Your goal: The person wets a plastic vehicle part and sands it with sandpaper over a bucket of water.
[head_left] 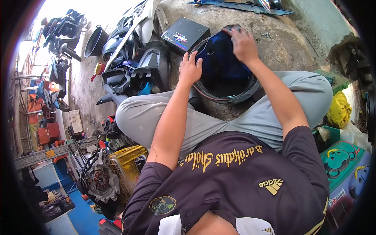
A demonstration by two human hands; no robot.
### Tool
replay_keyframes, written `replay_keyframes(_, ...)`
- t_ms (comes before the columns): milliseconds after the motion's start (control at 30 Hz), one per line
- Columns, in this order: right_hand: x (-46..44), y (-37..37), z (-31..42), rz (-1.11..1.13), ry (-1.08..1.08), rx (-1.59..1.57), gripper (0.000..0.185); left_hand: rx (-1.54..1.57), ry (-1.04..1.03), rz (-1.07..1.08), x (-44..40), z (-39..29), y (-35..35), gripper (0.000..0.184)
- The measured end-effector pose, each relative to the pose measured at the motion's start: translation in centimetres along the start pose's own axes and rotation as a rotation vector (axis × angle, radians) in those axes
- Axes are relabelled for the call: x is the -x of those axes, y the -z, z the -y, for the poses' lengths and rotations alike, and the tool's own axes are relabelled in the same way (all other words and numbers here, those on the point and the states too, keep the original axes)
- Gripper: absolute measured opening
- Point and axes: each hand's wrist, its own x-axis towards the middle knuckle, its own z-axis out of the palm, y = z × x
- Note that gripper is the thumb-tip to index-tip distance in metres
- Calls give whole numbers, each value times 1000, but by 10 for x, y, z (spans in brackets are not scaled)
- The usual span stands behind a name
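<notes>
A dark blue, glossy curved panel (pixel 221 64) lies in a round black basin (pixel 235 98) on the floor, between the bent legs. At the panel's upper right, my right hand (pixel 244 46) rests with bent fingers near a small dark object (pixel 232 28), too indistinct to name; I cannot make out whether it is gripped. My left hand (pixel 190 68) is at the basin's left rim, fingers spread and nothing in them, its fingertips close to the panel's left edge.
A black printed box (pixel 186 35) stands behind the basin. Motorcycle fairings (pixel 135 66) lie to the left, an engine part (pixel 100 178) at lower left. A yellow bag (pixel 339 109) and a green case (pixel 340 158) sit at the right.
</notes>
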Motion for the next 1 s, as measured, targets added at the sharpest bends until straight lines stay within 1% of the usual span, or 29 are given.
replay_keyframes(33, 3, 5, 10, 9, 73, 21, 46, 5, -2, 1, -1, 0, -1, 53)
replay_keyframes(100, 20, -15, 31, 51, 269, 17, 48, 10, -4, 1, -1, 2, -2, 53)
replay_keyframes(133, 29, -18, 42, 85, 372, -100, 49, 7, -1, 2, -1, 1, -1, 53)
replay_keyframes(233, 10, -8, 19, 54, 404, 32, 46, -3, 5, -10, 1, -2, 1, 52)
replay_keyframes(267, 0, 6, 11, 54, 178, -23, 44, 4, -5, -23, 1, 0, -1, 52)
replay_keyframes(300, -3, 2, 1, -61, 46, 47, 43, 2, -2, -21, 2, 1, 0, 52)
replay_keyframes(367, -3, -7, -8, -113, 80, 59, 44, 9, 2, -18, 2, -2, 0, 53)
replay_keyframes(433, 7, -14, 15, -35, 235, -80, 42, 6, -1, -19, 1, -2, -3, 53)
replay_keyframes(467, 18, -11, 33, 69, 314, -173, 41, 2, 2, -20, 1, -1, -4, 53)
replay_keyframes(500, 25, -16, 43, 136, 409, -190, 42, -5, 6, -22, 0, 0, -2, 53)
replay_keyframes(567, 21, -14, 32, 152, 436, -158, 41, -10, 4, -30, 2, 0, -1, 53)
replay_keyframes(633, 7, -7, 10, 82, 246, -74, 40, -1, 7, -28, 2, -1, -2, 53)
replay_keyframes(667, 1, -4, 2, -99, 165, -105, 32, 3, -9, -34, 2, -1, -1, 53)
replay_keyframes(767, 3, 19, 2, 91, 27, -150, 19, 2, 0, -31, 1, 1, -4, 53)
replay_keyframes(833, 20, 26, 17, 0, 279, -241, 11, 4, 24, -25, 4, -1, -3, 53)
replay_keyframes(867, 29, 29, 24, 35, 278, -268, 12, 6, 37, -22, 6, -5, 0, 53)
replay_keyframes(900, 35, 36, 28, 104, 224, -284, 14, 10, 52, -25, 6, -9, 3, 52)
replay_keyframes(933, 38, 49, 29, 103, 164, -336, 20, 6, 45, -38, 5, -6, -1, 53)
replay_keyframes(1000, 34, 92, 40, -87, -320, -543, 27, -33, 51, -42, 4, -4, 0, 53)
